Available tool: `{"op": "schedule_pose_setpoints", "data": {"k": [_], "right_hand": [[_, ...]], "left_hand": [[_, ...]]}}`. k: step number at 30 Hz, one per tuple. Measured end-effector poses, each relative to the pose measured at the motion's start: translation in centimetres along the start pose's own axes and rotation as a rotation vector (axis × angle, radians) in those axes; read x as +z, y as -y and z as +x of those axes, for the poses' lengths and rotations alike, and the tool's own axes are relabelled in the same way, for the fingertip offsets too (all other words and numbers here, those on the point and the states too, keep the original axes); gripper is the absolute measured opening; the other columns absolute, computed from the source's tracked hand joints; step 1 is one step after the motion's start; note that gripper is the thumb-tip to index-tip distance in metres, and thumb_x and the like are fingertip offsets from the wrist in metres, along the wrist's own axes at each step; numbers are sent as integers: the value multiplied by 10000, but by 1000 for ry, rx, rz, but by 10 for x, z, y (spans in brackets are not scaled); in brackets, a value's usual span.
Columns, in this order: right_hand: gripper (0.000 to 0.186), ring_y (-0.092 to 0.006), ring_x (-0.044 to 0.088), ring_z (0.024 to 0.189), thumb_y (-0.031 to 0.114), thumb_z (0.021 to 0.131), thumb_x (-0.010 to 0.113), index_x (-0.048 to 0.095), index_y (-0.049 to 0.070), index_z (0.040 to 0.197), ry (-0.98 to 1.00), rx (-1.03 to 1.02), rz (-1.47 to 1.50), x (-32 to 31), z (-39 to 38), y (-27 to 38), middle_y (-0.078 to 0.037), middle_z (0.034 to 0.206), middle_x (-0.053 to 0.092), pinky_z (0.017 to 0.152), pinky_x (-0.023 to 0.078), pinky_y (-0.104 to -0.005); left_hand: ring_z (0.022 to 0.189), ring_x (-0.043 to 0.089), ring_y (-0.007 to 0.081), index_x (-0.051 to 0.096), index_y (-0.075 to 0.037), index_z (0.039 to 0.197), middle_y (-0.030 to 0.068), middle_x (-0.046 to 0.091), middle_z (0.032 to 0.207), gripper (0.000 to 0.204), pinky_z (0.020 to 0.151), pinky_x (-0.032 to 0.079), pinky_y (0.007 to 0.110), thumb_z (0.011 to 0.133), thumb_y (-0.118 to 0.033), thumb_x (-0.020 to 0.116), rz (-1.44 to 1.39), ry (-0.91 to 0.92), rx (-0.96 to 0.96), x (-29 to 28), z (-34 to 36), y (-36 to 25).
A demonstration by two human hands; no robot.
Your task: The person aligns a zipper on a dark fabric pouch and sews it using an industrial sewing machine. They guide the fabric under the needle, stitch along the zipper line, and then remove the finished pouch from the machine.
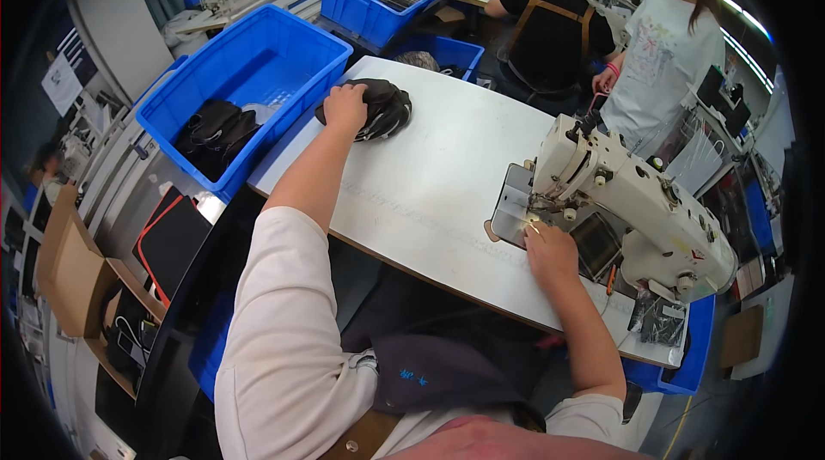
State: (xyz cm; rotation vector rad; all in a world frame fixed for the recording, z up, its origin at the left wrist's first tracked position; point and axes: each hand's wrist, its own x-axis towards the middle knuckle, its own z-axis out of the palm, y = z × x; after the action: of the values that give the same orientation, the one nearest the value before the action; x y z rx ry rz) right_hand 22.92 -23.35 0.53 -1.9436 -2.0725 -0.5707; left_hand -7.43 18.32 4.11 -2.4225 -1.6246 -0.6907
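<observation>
My left hand [344,108] is closed on a crumpled black fabric bundle [382,112] at the far left part of the white tabletop [430,194]. My right hand [550,254] is at the needle area of a cream industrial sewing machine [636,176], beside its metal plate [513,202], with fingers bent around something small and shiny that I cannot make out. An orange-handled tool [611,280] and small clear plastic packets [662,327] lie at the table's right end, near the machine base.
A blue bin [292,48] with black pieces stands left of the table; more blue bins [361,5] are behind. A seated person in black [550,39] and a standing person in white [653,73] are beyond the table. An open cardboard box [64,280] is at left.
</observation>
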Motion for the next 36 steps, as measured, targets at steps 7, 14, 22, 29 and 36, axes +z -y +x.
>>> {"op": "schedule_pose_setpoints", "data": {"k": [7, 14, 22, 29, 36], "right_hand": [[269, -293, 659, 1018, 183, 916, 712, 731, 56, 1153, -22, 379, -153, -21, -53, -65, -84, 1089, 704, 861, 538, -437], [251, -335, 651, 1032, 205, 870, 784, 721, 55, 1061, 70, 623, -112, -15, -74, -88, -112, 1031, 673, 863, 555, -465], [72, -366, 702, 878, 121, 878, 654, 698, 64, 875, -16, 704, -44, 4, -61, -97, -138, 906, 708, 768, 574, -496], [123, -318, 703, 860, 133, 884, 697, 725, 69, 985, -181, 741, 185, -26, -77, -77, -89, 922, 725, 758, 557, -434], [99, -319, 695, 907, 107, 871, 696, 692, 63, 960, -386, 586, 309, -47, -61, -12, -82, 963, 731, 794, 543, -460]], "left_hand": [[1083, 687, 323, 719, -158, 1080, 70, 737, 1111, 149, 869, 544, 476, 962, -248, 708, -22, -128, 4, -5, 20, -1], [924, 730, 326, 694, -125, 1150, 116, 752, 1037, 183, 776, 549, 432, 1018, -249, 670, -559, -379, 47, -57, 6, -35], [905, 728, 248, 676, -79, 1148, 81, 747, 1138, 199, 817, 567, 333, 962, -9, 664, -698, 60, 488, -50, -173, -67], [874, 689, 233, 703, -62, 1105, 99, 718, 1244, 196, 782, 563, 347, 933, 3, 637, -785, 278, 385, -55, -217, -70], [1038, 700, 279, 721, -64, 1127, 123, 722, 1186, 178, 922, 550, 380, 952, -56, 690, -797, 34, 631, -73, -214, -139]]}}
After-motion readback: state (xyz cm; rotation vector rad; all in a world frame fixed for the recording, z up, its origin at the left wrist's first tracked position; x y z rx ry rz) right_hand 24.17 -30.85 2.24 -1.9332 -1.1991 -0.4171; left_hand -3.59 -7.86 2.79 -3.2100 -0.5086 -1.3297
